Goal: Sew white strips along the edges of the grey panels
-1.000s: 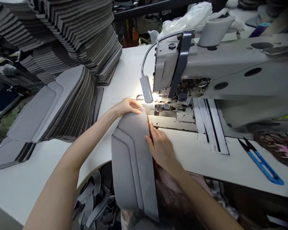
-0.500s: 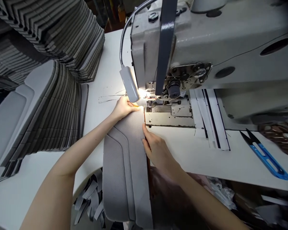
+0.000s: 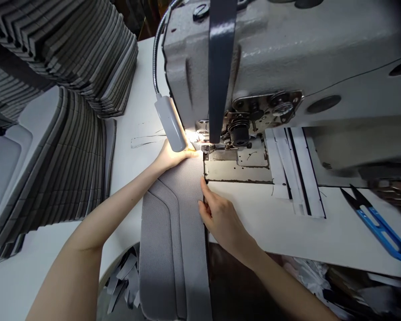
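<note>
White table (image 3: pixel 250 227): under our forearms
Sewing machine (image 3: pixel 287 58): at 1 o'clock
Grey stacks (image 3: pixel 87 58): at 10 o'clock
Grey panel (image 3: pixel 173 240): at 7 o'clock, tip beside the machine's plate
Left hand (image 3: pixel 175 156): we pinch the panel's top edge
Right hand (image 3: pixel 222 214): at its right edge; grip, we cannot tell
Blue snips (image 3: pixel 381 227): near 4 o'clock

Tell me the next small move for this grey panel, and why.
Probably ease the grey panel slightly right, onto the metal plate: its far corner lies close beside the plate, the left hand holds that end, and the right hand is at the panel's right edge.
</note>
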Motion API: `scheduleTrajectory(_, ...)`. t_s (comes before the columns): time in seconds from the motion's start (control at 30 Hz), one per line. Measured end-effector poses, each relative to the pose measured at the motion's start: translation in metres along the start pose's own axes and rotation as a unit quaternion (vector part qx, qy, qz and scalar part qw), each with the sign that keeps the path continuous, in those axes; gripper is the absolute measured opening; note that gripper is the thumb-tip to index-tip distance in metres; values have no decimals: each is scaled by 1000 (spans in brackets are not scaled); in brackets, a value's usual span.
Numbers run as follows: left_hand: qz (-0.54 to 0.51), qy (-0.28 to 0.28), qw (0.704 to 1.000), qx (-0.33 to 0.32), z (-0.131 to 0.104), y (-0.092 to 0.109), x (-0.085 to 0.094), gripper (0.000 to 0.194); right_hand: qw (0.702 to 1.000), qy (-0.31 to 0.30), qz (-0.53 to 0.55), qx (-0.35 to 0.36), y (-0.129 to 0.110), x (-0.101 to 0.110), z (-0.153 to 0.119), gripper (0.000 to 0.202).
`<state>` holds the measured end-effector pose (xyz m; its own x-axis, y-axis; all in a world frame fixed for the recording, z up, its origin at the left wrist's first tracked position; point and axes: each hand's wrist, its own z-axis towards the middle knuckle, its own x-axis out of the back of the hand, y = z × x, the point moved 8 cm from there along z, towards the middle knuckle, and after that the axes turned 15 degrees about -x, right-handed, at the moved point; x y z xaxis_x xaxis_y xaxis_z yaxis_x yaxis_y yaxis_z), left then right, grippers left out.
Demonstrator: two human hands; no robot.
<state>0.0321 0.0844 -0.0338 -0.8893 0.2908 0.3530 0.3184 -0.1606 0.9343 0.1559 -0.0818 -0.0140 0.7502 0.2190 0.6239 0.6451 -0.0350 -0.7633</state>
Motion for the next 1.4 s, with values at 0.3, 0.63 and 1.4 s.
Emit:
scheduleTrajectory(0.3, 79, 60, 995, 5, 7, -5, -2, 44, 998, 44, 52, -18, 10, 12, 3, 57)
scheduleTrajectory(0.63, 198, 30, 974, -105, -10, 32, -10, 18, 998, 49, 34, -25, 11, 10, 6, 57)
scheduleTrajectory(1.4, 385, -26, 841, -379, -85, 76, -59, 36, 855, 316, -252, -323, 108, 165, -57, 30)
